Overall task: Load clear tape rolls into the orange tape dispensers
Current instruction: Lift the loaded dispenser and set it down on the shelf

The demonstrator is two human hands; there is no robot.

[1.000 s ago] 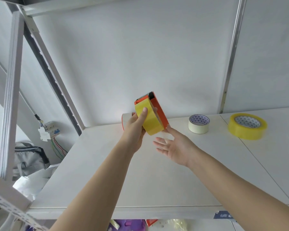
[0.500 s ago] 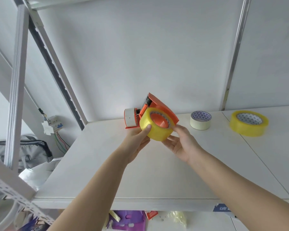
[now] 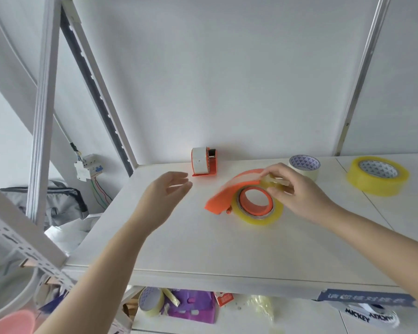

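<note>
An orange tape dispenser (image 3: 229, 191) lies on its side on the white shelf (image 3: 203, 242), with a yellowish clear tape roll (image 3: 261, 216) seated around its orange hub. My right hand (image 3: 292, 189) pinches the loose tape end at the dispenser's upper edge. My left hand (image 3: 164, 191) hovers open to the left of the dispenser, touching nothing. A second orange dispenser (image 3: 204, 161) with a white roll stands upright at the back of the shelf.
A whitish tape roll (image 3: 304, 166) and a larger yellow tape roll (image 3: 377, 175) lie at the back right. A slanted metal rack post (image 3: 44, 112) stands at left. The lower shelf holds a tape roll (image 3: 151, 302) and purple packaging (image 3: 191, 307).
The dispenser with its roll went from held in the air by both hands to lying on the shelf. My left hand let go and moved left; my right hand now pinches the tape end.
</note>
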